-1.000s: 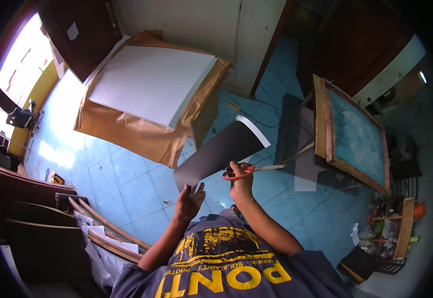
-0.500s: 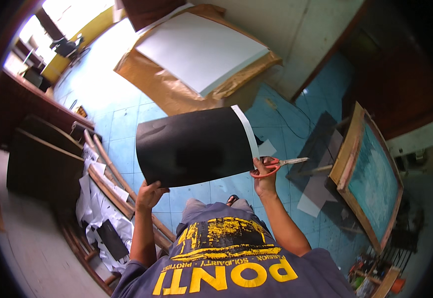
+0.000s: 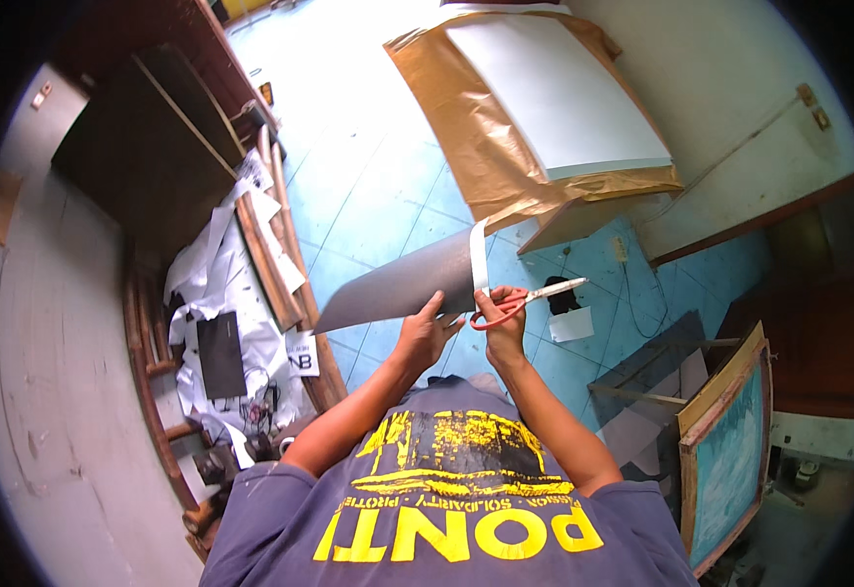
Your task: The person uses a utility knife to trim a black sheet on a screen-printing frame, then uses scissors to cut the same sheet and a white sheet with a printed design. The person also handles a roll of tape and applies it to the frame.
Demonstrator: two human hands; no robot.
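Observation:
A black sheet with a white strip along its right end hangs in the air before me, its left end drooping. My left hand pinches its near edge, thumb on top, close to my other hand. At the white strip, my right hand grips the sheet's corner. It also has red-handled scissors, whose metal blades point right, away from the sheet. The fingers under the sheet are partly hidden.
A table covered in brown paper bears a large white sheet ahead. Wooden poles and crumpled white sheets lie to the left. A wood-framed screen leans at right. A white scrap lies on the blue tiled floor.
My left hand has slid from the sheet's left corner rightward along its near edge, next to my right hand. The sheet's left end now droops. The view has turned, shifting the table right.

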